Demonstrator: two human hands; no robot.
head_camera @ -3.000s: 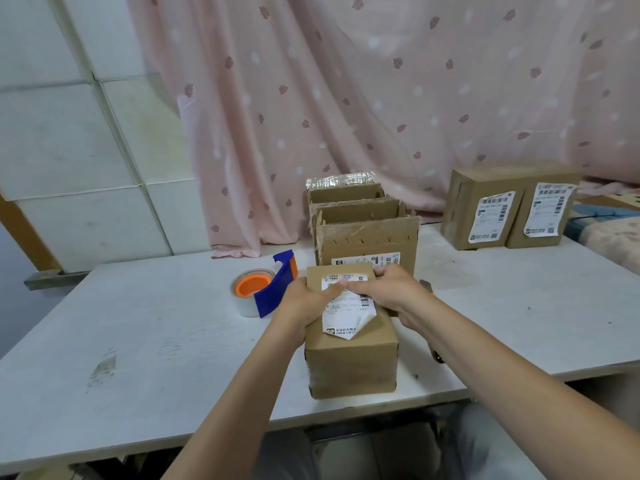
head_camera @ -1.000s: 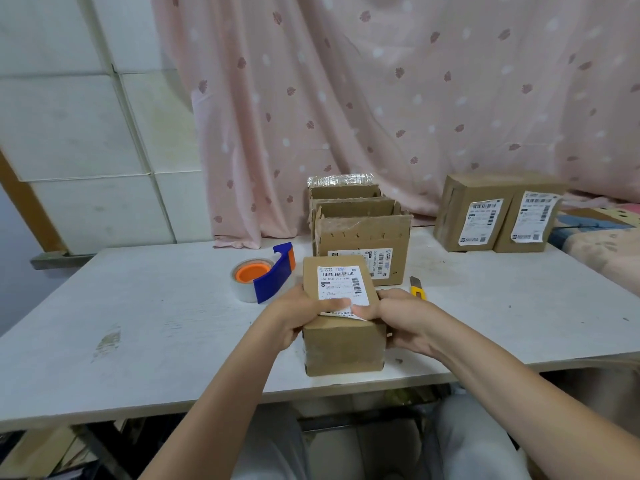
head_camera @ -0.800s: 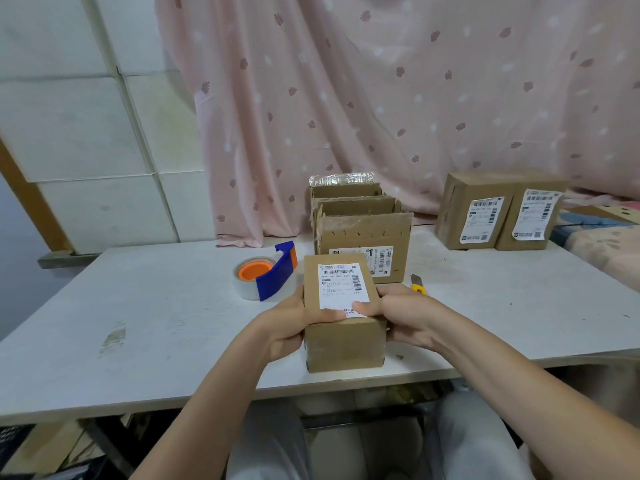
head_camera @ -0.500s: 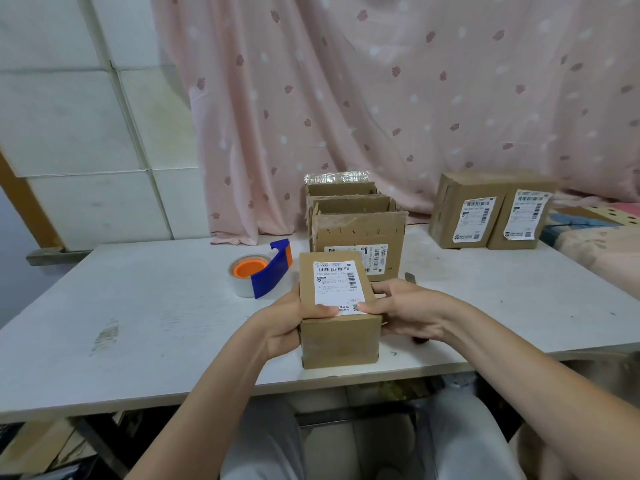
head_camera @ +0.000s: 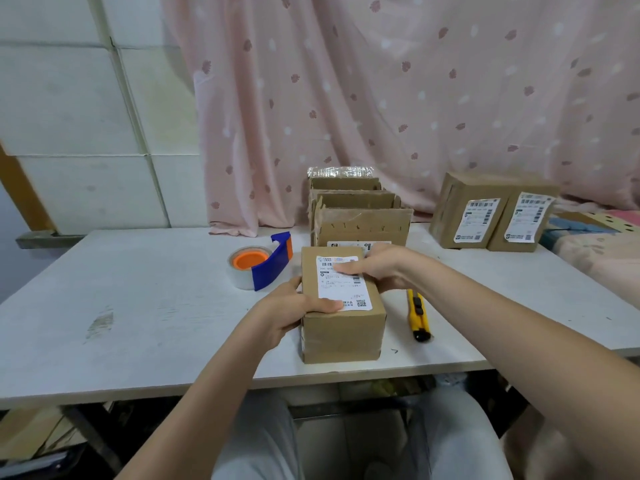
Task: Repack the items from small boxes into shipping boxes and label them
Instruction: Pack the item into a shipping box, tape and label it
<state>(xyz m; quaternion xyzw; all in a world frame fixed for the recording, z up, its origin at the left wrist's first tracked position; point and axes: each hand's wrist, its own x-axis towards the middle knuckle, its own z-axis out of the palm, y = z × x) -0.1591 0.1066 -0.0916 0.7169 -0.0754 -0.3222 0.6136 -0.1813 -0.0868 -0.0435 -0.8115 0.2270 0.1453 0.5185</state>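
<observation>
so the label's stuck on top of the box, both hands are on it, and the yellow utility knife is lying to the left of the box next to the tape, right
Not quite. The yellow utility knife lies to the right of the box, apart from the tape dispenser, which sits on the left, as the head view shows. The rest holds: the label is on top, with the left hand and right hand on the box.

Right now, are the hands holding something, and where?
Yes. The left hand grips the labelled box at its near-left top edge, thumb on the label. The right hand presses flat fingers on the label's far end.

barcode labels (head_camera: pixel 343 282) on boxes (head_camera: pixel 343 327), txt illegible
</observation>
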